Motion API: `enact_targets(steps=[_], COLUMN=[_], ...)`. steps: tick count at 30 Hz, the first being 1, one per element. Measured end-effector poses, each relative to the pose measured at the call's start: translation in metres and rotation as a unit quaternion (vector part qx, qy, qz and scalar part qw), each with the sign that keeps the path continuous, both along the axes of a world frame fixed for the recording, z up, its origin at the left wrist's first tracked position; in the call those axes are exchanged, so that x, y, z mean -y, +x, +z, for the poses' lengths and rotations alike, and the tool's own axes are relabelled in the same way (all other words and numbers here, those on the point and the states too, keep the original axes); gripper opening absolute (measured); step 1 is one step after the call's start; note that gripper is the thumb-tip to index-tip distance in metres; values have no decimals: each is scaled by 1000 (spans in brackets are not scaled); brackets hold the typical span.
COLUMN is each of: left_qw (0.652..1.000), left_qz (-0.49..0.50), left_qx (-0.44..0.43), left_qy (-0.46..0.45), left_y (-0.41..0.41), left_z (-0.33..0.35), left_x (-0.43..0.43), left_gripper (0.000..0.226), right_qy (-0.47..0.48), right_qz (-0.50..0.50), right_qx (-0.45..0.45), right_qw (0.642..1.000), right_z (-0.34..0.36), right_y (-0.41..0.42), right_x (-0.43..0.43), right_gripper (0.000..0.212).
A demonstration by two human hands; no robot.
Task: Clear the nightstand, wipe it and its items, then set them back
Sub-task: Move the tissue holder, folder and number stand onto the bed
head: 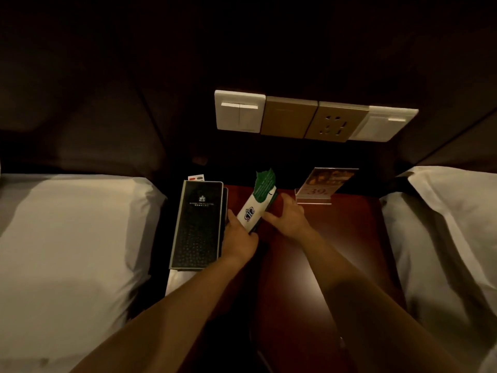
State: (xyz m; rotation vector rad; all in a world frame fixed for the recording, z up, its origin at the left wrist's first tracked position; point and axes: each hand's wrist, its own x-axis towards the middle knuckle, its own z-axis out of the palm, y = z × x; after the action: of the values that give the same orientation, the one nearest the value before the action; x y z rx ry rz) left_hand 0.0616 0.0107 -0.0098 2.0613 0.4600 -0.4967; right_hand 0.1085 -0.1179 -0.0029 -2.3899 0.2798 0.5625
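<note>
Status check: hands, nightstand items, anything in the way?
Both hands, left hand and right hand, on the white-green packet. Black folder beside it at left. Acrylic sign behind right hand.

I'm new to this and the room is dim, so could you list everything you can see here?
nightstand: one, reddish-brown wood, between the beds
black folder: one, black with a pale edge, left side of the nightstand
white and green card sleeve: one, held in both hands over the nightstand
acrylic sign: one, clear with a printed card, standing at the back right
small card: one, white with red, behind the folder
wall switch panel: one row, white and gold, above the nightstand
beds: two, white, either side
left hand: on the sleeve's near end
right hand: on the sleeve's right side
</note>
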Motion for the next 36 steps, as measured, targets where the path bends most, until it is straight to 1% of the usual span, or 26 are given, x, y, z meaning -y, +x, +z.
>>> enact_targets(steps=[3, 7, 10, 12, 15, 18, 20, 22, 25, 28, 31, 32, 36], left_qw=[999, 994, 990, 990, 987, 982, 977, 971, 967, 961, 950, 946, 926], left_qz=[42, 108, 138, 143, 160, 185, 213, 238, 248, 264, 295, 307, 366], left_qx=[-8, -9, -1, -2, -7, -8, -9, -4, 49, 87, 100, 101, 91], left_qy=[-16, -29, -22, -13, 2, 18, 9, -9, -14, -14, -16, -12, 3], left_y=[5, 2, 0, 2, 7, 9, 8, 7, 12, 21, 27, 27, 23], left_z=[-10, -15, -14, -11, -11, -12, -12, -9, -1, 10, 20, 22, 25], left_x=[9, 19, 26, 31, 35, 40, 43, 45, 42, 30, 9, 0, -38], left_gripper=[85, 82, 80, 77, 76, 75, 74, 75, 79, 78, 74, 73, 71], right_qy=[5, 3, 24, 59, 106, 138, 134, 111, 92, 143, 239, 257, 261], right_qz=[8, 15, -2, -19, -16, -9, 0, 2, -18, -42, -98, -106, -53], right_qx=[19, 19, 23, 22, 9, 14, 16, 25, 46, 48, 41, 43, 65], right_qw=[1000, 1000, 999, 998, 994, 990, 991, 994, 995, 988, 965, 960, 962], right_z=[-12, -26, -34, -37, -41, -44, -46, -48, -47, -42, -32, -29, -13], right_y=[20, 40, 54, 61, 67, 66, 63, 60, 59, 58, 51, 49, 43], right_x=[-5, -8, -7, -5, -4, -2, -1, 1, 1, -5, -21, -29, -69], right_gripper=[83, 96, 99, 98, 95, 84, 79, 79, 84, 80, 68, 66, 61])
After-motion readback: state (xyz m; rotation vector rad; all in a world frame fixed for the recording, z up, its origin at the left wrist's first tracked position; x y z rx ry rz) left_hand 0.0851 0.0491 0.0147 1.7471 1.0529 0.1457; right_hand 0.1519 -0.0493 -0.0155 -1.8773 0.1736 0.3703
